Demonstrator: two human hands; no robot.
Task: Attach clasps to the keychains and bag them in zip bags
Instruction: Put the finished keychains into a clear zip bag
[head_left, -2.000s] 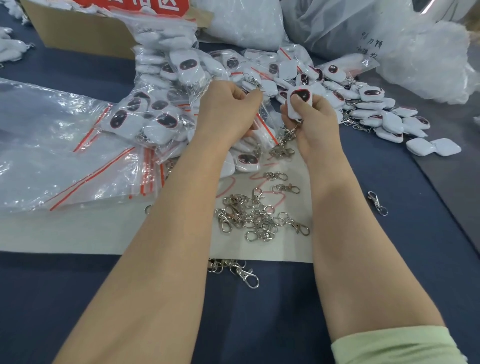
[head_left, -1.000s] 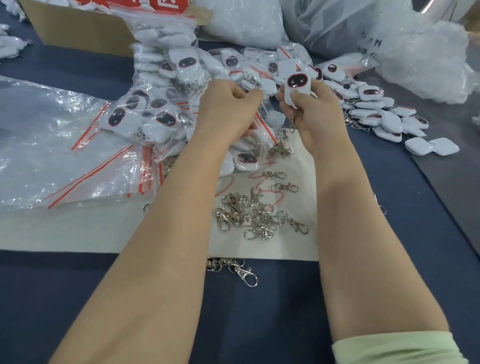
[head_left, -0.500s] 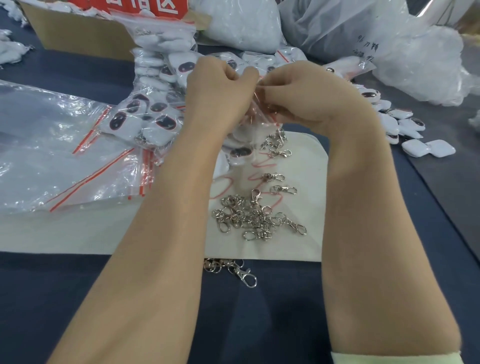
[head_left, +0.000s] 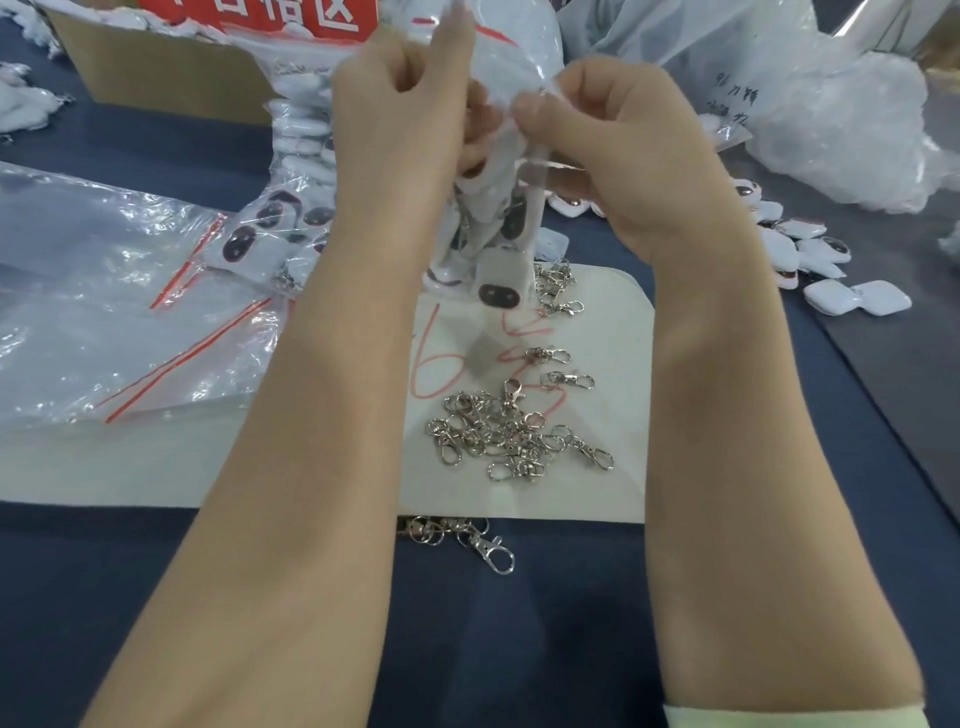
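My left hand (head_left: 410, 109) and my right hand (head_left: 618, 150) are raised above the table and both pinch the top of a small clear zip bag (head_left: 524, 171). A white keychain (head_left: 501, 283) with a dark oval face hangs low inside that bag. Below it, several loose silver clasps (head_left: 511, 434) lie heaped on a white sheet (head_left: 613, 488). Two more clasps (head_left: 467, 540) lie on the blue cloth near the sheet's front edge.
Empty zip bags with red seal lines (head_left: 104, 312) spread at the left. Bagged keychains (head_left: 270, 228) pile behind my left arm. Loose white keychains (head_left: 810, 260) lie at the right. A cardboard box (head_left: 171, 83) and big plastic sacks (head_left: 841, 124) stand at the back.
My right hand held a bare keychain with its clasp; the hands then came together and rose, and the keychain now hangs inside the small bag held between them.
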